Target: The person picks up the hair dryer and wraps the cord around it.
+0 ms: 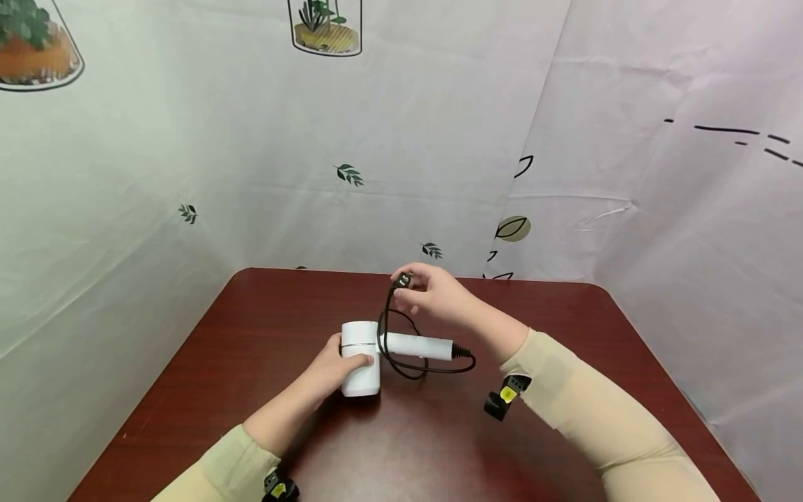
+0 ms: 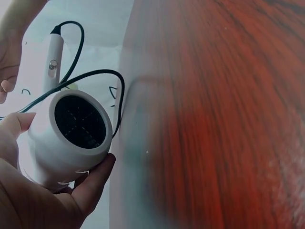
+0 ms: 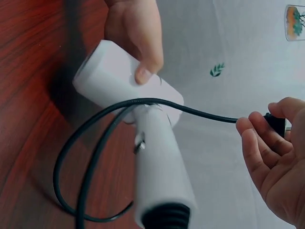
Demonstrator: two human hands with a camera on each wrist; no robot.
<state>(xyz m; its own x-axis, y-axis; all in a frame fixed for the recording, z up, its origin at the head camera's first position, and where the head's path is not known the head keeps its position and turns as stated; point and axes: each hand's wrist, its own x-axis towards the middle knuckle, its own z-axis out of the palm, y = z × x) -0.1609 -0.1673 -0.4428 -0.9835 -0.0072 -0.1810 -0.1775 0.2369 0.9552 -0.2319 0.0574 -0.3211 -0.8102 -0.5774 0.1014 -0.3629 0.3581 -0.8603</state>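
Note:
A white hair dryer (image 1: 361,373) is gripped round its barrel by my left hand (image 1: 332,364), thumb on top; its handle (image 1: 419,345) points right. In the left wrist view the dryer's round dark mouth (image 2: 80,121) faces the camera. My right hand (image 1: 436,293) pinches the black plug (image 1: 403,280) at the end of the cord, up and behind the handle. The black cord (image 3: 190,111) leaves the handle's ribbed end (image 3: 167,217), loops round and crosses over the dryer where handle and barrel meet. A small switch (image 2: 53,65) shows on the handle.
A dark red wooden table (image 1: 251,390) lies under both hands. Behind it hangs a pale cloth backdrop (image 1: 401,139) with printed leaves and jars. Dark devices are strapped to both wrists, the right one (image 1: 507,396) beside the sleeve.

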